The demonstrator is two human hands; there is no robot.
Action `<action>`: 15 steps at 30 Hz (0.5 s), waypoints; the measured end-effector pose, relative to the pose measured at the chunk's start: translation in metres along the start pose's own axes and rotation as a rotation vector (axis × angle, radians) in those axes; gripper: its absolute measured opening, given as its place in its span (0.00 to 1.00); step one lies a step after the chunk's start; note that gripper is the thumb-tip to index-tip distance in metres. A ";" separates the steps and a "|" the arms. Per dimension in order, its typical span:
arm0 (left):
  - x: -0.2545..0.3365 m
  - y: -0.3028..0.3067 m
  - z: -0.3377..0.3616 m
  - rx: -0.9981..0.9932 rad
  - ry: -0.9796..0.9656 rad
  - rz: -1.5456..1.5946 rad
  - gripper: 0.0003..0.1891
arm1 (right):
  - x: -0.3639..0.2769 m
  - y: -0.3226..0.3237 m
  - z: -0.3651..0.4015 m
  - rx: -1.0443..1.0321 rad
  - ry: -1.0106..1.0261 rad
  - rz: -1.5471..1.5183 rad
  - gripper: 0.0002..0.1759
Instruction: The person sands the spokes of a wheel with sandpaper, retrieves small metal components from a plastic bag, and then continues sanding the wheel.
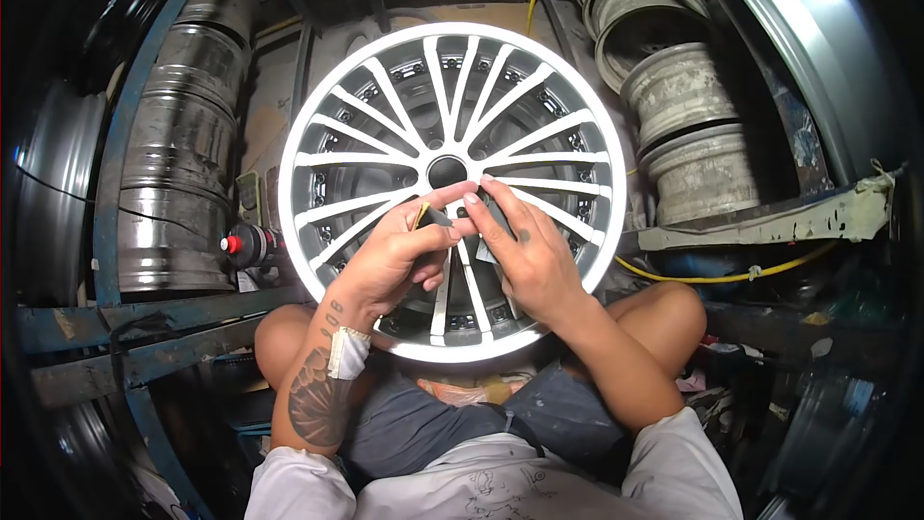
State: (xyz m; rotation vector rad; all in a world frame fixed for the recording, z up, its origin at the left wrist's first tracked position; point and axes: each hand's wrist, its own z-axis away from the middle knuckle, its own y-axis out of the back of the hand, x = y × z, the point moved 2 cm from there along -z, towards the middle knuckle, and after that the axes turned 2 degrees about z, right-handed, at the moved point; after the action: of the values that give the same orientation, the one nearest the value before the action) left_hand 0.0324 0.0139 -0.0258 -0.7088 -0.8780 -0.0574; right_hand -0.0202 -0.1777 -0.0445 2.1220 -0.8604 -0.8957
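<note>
A large multi-spoke wheel rim [604, 231] with a white face and dark recesses lies in front of me over my legs. My left hand [399, 249] is above its lower left spokes, thumb and fingers closed on a small dark flat piece with a yellow edge [438, 216]. The left index finger stretches toward the centre hole. Opposite it, my right hand [532, 255] has its fingers stretched out, fingertips right at the left fingertips. Below the right fingers shows a small pale grey piece [487, 253], mostly hidden.
Shiny metal barrels [178, 164] are stacked at left, and worn wheel rims [683, 97] at right. A dark bottle with a red cap [255, 244] stands left of the rim. Blue metal frames [111, 193] flank me. A yellow hose [770, 272] runs at right.
</note>
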 end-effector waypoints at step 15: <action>-0.018 -0.011 -0.011 0.055 0.005 0.038 0.19 | 0.015 0.008 0.013 0.002 -0.109 -0.055 0.38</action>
State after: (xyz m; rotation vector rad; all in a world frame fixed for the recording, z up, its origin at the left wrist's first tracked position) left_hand 0.0250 -0.0059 -0.0372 -0.6735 -0.8580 -0.0011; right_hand -0.0248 -0.1979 -0.0503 2.1232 -0.8614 -1.0475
